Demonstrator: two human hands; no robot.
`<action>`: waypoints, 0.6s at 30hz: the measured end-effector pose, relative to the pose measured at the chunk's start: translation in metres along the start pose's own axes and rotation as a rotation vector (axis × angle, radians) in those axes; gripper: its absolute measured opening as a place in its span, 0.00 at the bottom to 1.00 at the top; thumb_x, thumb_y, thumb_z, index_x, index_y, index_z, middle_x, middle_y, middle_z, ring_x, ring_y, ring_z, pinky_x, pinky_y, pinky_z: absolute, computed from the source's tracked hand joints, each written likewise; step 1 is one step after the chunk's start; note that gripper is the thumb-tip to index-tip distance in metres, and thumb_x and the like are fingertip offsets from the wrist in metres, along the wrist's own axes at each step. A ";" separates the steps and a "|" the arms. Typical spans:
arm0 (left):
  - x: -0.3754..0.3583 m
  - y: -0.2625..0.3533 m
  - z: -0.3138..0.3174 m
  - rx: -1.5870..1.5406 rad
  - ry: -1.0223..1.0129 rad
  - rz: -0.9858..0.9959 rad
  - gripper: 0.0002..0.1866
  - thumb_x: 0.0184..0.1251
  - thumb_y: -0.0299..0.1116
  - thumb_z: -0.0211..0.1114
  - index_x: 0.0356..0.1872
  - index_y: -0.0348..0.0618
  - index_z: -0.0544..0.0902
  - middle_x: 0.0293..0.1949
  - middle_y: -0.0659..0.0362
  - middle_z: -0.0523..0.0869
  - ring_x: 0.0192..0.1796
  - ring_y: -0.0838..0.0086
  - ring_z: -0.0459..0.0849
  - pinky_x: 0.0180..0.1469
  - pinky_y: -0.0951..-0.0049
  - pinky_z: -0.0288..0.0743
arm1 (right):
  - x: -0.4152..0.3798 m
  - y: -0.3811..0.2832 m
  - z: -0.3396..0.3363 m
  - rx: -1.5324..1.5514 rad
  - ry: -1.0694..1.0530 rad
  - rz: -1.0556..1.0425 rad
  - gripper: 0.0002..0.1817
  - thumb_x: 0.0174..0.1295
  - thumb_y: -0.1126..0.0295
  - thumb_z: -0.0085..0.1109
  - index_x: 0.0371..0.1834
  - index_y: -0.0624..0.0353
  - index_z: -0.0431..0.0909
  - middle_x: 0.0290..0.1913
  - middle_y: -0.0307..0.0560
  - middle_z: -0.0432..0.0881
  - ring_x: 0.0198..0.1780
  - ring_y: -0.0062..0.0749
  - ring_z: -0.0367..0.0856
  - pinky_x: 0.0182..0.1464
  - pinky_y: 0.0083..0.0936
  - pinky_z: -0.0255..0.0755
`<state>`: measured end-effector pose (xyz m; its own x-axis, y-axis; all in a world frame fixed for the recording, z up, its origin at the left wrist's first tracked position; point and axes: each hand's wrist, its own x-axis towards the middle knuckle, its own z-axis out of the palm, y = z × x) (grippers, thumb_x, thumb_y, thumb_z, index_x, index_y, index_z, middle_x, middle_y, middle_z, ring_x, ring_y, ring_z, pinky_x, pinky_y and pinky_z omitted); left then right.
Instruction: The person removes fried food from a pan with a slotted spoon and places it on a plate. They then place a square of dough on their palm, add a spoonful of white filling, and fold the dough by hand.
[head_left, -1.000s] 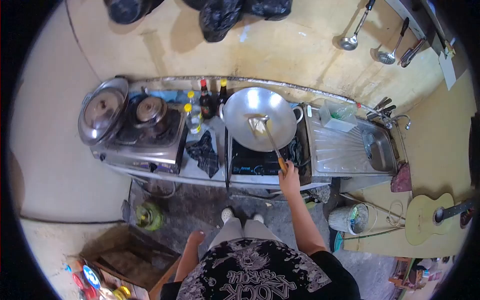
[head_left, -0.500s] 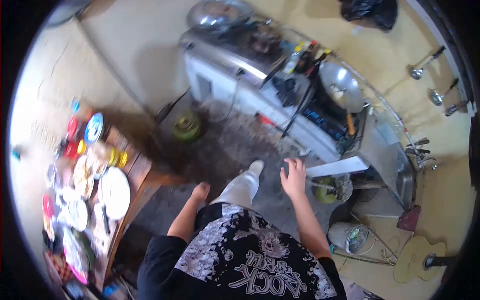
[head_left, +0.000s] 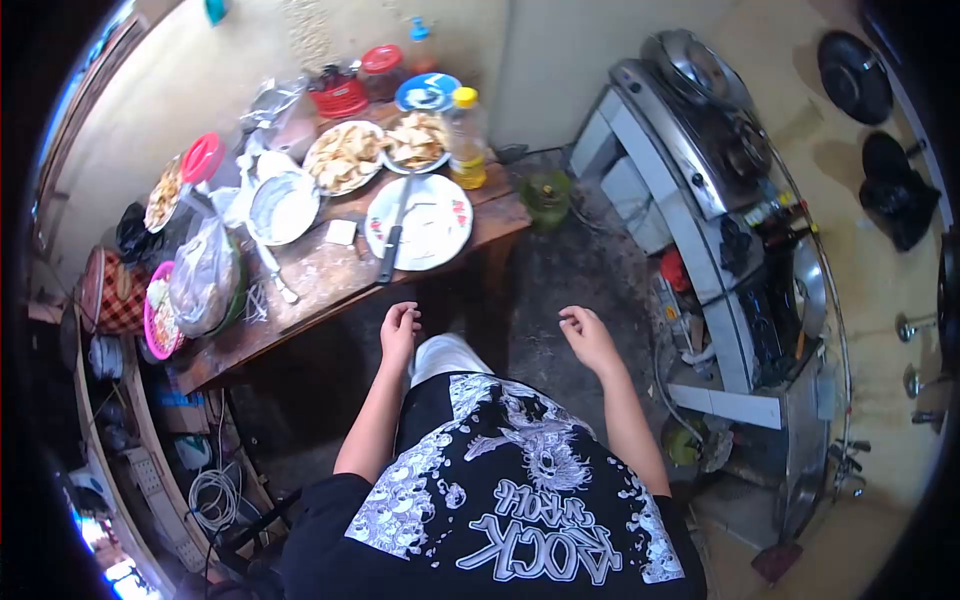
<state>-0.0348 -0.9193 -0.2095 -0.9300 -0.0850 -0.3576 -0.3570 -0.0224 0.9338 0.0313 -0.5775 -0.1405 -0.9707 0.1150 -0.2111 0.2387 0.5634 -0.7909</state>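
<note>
My left hand (head_left: 401, 326) hangs just off the front edge of the wooden table (head_left: 325, 275), holding nothing, its fingers loosely bent and apart. Nearest to it, on the tabletop, is a white plate (head_left: 445, 230) with a knife (head_left: 391, 255) lying across it, the dark handle jutting past the rim. Over the dark floor to the right, my right hand (head_left: 592, 342) is also bare, fingers half curled and spread. Behind the plate stand two dishes of pale fried pieces (head_left: 345, 157) and a bottle of yellow oil (head_left: 466, 140).
A white bowl (head_left: 283, 207), a plastic bag (head_left: 203, 275) and a pink basket (head_left: 160, 325) fill the table's left part. At right runs a tiled counter (head_left: 655, 165) with a metal stove (head_left: 680, 140) and a wok (head_left: 810, 285). A green gas cylinder (head_left: 547, 200) stands on the floor.
My view has swung left, from the stove counter towards the table, which now lies in front of me. Both hands stay off every object; the right fingers are more curled than before.
</note>
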 end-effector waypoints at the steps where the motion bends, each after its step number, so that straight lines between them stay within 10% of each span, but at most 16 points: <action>1: 0.004 0.009 -0.016 -0.028 0.060 0.013 0.09 0.67 0.29 0.52 0.43 0.42 0.77 0.33 0.63 0.80 0.29 0.84 0.74 0.29 0.84 0.66 | 0.008 -0.025 0.019 0.046 -0.010 -0.055 0.12 0.58 0.68 0.56 0.44 0.59 0.76 0.38 0.47 0.76 0.33 0.27 0.76 0.39 0.23 0.72; 9: 0.067 0.053 -0.165 -0.036 0.155 0.100 0.09 0.67 0.33 0.54 0.44 0.41 0.77 0.34 0.64 0.79 0.29 0.84 0.74 0.30 0.84 0.66 | 0.058 -0.272 0.165 0.720 -1.047 -0.206 0.13 0.65 0.70 0.51 0.51 0.64 0.73 0.41 0.41 0.79 0.44 0.20 0.76 0.49 0.21 0.71; 18: 0.135 0.082 -0.271 0.012 -0.004 -0.044 0.15 0.67 0.31 0.51 0.54 0.43 0.68 0.37 0.60 0.80 0.31 0.83 0.75 0.32 0.84 0.68 | 0.221 -0.294 0.325 -0.570 -0.179 -0.180 0.22 0.45 0.71 0.63 0.48 0.58 0.75 0.46 0.51 0.76 0.48 0.48 0.75 0.50 0.38 0.71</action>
<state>-0.1656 -1.2030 -0.1782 -0.9137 -0.0799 -0.3984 -0.3986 -0.0140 0.9170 -0.2445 -0.9839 -0.1412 -0.9628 -0.1335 -0.2348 -0.0287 0.9151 -0.4023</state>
